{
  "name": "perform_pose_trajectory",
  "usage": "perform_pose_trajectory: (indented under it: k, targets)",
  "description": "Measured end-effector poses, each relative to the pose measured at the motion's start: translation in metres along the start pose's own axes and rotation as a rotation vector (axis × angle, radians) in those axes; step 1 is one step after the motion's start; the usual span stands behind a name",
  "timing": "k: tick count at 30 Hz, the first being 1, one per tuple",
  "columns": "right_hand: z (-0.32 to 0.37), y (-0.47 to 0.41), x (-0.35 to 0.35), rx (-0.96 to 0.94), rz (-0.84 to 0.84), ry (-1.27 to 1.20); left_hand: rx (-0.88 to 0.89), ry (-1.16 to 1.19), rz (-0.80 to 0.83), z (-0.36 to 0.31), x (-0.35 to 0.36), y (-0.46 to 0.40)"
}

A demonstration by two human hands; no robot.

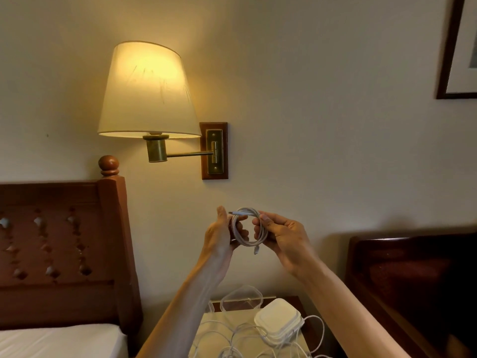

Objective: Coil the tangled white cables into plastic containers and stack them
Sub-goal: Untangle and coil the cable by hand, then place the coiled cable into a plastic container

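white cable (248, 229) wound in small round coil, plug ends poking out top and bottom. held mid-air before wall between left hand (221, 237) and right hand (280, 235), both gripping coil's sides.

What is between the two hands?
A coiled white cable, held up by the left hand and right hand, shows in the head view.
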State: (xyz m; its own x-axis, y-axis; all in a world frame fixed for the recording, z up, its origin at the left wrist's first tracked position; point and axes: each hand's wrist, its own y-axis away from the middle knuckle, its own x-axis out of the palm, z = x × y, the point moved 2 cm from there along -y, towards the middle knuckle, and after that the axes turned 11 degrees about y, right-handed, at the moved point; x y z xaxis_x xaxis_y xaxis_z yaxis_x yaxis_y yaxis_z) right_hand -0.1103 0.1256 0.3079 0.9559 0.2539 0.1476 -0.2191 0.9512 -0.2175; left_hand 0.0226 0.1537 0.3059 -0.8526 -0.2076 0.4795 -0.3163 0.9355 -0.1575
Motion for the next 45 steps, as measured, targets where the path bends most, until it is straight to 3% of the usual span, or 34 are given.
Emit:
perform_pose_trajectory:
  k: [5, 7, 10, 17, 25, 28, 30, 34, 37, 42, 45]
  targets:
    - [0.002, 0.000, -0.004, -0.014, 0.010, -0.006, 0.672, -0.534, 0.031, -0.007, -0.012, 0.004]
    - [0.002, 0.001, -0.004, -0.020, 0.022, -0.005, 0.817, -0.586, 0.009, -0.009, -0.014, 0.003]
    - [0.001, 0.003, -0.004, -0.031, 0.038, 0.010, 0.886, -0.641, 0.034, -0.013, -0.015, 0.002]
    - [-0.008, 0.010, -0.005, -0.043, 0.116, 0.067, 0.787, -0.564, 0.106, -0.013, -0.024, -0.002]
    - [-0.024, 0.024, -0.019, 0.199, 0.259, -0.157, 0.337, -0.196, 0.154, 0.016, -0.038, 0.005]
    - [-0.051, 0.038, -0.034, 0.283, 0.218, -0.103, 0.205, -0.158, 0.185, 0.053, -0.053, 0.019]
    - [-0.077, 0.051, -0.045, 0.306, 0.161, -0.049, 0.105, -0.140, 0.108, 0.089, -0.073, 0.031]
    - [-0.139, 0.094, -0.061, 0.264, 0.020, 0.210, 0.019, -0.458, -0.027, 0.188, -0.136, 0.071]
    - [-0.194, 0.129, -0.067, 0.145, -0.041, 0.718, -0.010, -0.756, 0.044, 0.248, -0.172, 0.114]
    - [-0.274, 0.178, -0.056, 0.118, 0.170, 1.444, 0.031, -1.023, 0.136, 0.298, -0.207, 0.158]
    - [-0.295, 0.187, -0.052, 0.183, 0.244, 1.613, 0.042, -1.129, 0.246, 0.310, -0.219, 0.164]
